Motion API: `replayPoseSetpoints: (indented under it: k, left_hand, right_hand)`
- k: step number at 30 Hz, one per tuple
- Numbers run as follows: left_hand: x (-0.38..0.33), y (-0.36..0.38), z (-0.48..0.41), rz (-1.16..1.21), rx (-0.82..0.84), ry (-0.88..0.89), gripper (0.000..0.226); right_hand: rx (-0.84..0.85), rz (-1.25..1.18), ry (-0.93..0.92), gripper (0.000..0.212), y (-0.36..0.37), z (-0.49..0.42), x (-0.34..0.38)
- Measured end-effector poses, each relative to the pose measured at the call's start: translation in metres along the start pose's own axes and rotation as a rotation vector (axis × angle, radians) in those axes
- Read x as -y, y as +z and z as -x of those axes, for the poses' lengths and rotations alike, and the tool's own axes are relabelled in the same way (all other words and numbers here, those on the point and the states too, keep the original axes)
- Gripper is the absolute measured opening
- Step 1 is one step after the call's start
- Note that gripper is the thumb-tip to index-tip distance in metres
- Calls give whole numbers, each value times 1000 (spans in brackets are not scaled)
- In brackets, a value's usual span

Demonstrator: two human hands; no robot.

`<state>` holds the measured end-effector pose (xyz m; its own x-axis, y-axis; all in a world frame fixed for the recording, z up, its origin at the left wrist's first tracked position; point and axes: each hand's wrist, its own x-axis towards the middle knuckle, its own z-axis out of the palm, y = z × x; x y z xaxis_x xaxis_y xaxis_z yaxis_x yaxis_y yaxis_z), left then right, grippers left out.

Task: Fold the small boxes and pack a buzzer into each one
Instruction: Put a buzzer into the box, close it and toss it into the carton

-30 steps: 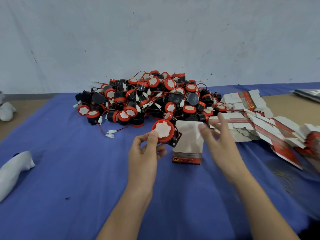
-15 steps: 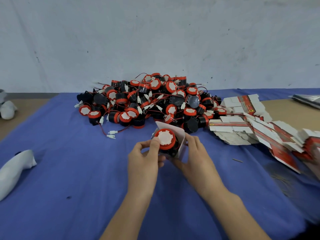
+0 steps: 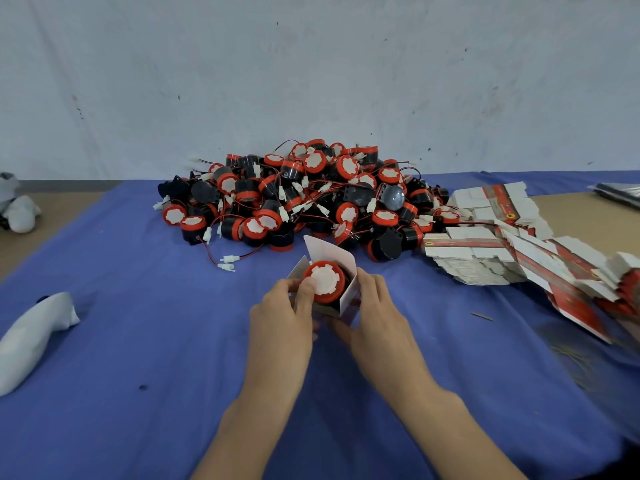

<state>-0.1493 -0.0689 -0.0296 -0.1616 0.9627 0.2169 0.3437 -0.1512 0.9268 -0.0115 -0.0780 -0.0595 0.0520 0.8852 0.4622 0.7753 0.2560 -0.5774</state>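
In the head view, the left hand (image 3: 282, 317) is pinching a buzzer (image 3: 325, 285) by its red rim, thumb on the white face, and seating it in the open mouth of a small box (image 3: 341, 289). The right hand (image 3: 375, 308) is wrapping around the box's right side and underside, holding it tilted above the blue counter (image 3: 138, 323), with the white top flap standing up behind the buzzer. The buzzer is sitting only partly inside, its face still proud of the opening. Behind the hands, the buzzer pile (image 3: 304, 199) is lying in a tangle of red wires, and a spread of flat boxes (image 3: 485, 251) is resting to the right. A white cloth bundle (image 3: 31, 337) is lying at the left, well apart. I cannot see this buzzer's own lead. If it is trailing outside, it may be getting caught under the flap and keeping it from closing. Pushing the buzzer in crooked could also be bulging or tearing the thin card wall, and a loose right-hand grip may be letting the bottom flaps spring open.
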Motion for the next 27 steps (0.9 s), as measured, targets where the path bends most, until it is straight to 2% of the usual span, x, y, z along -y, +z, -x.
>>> replayPoseSetpoints:
  k: [3,6,11,14,22,27]
  left_hand:
    - [0,-3,-1,-4,31,16,24]
    - [1,-5,-2,-80,61,52,35]
    - [3,-9,-7,-150,68,57,36]
    - [5,-8,-5,-285,83,125,29]
    - [13,-5,-9,-614,74,231,28]
    - [11,-1,-10,-583,43,192,23]
  right_hand:
    - [-14,50,-59,63,2,0,1]
    - [-7,65,-75,66,5,0,2]
    - [4,62,-90,65,6,2,2]
    - [5,55,-129,63,6,3,7]
    - [6,24,-159,58,9,3,7]
    - [85,-48,-140,62,4,-3,-2]
